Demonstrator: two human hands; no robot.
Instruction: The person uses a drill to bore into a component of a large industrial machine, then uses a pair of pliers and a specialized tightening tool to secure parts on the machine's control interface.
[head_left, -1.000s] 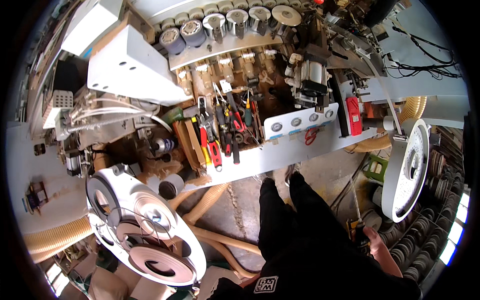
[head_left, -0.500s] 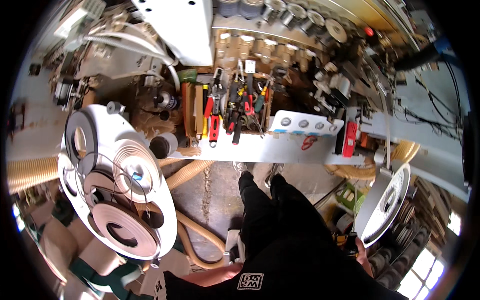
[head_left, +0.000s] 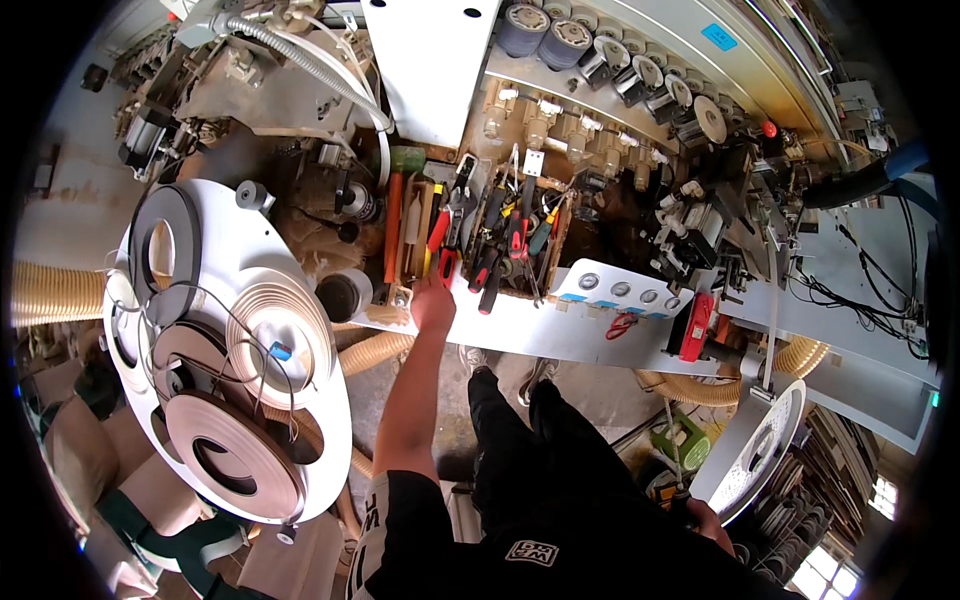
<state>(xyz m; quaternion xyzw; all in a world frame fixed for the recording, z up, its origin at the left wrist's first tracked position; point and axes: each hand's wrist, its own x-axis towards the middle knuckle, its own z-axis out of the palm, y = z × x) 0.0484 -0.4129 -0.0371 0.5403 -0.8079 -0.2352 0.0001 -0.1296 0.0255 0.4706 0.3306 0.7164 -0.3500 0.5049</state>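
Note:
My left hand point(head_left: 432, 305) reaches over the front edge of the white machine ledge point(head_left: 540, 320). Its fingers are bunched at the lower ends of a yellow stick-shaped tool point(head_left: 432, 228) and red-handled pliers point(head_left: 447, 266); what they pinch, if anything, is hidden. Just right of it, several hand tools with red, black and green handles point(head_left: 517, 235) stand in an open box. At the lower right, my right hand point(head_left: 708, 524) is closed round the black grip of a yellow-and-black tool point(head_left: 664, 492), perhaps a power drill, partly hidden by my body.
On the left stands a white reel table point(head_left: 335, 440) with rolls of edge banding point(head_left: 230, 455). A dark cup point(head_left: 340, 296) sits beside the ledge. Red scissors point(head_left: 621, 325) lie below a gauge panel point(head_left: 590, 282). A white disc point(head_left: 752, 450) stands at right; ribbed hoses point(head_left: 375, 352) cross the floor.
My left hand has risen from beside my body to the tools on the ledge. The view has shifted. My right hand stays low, still round the yellow-and-black tool.

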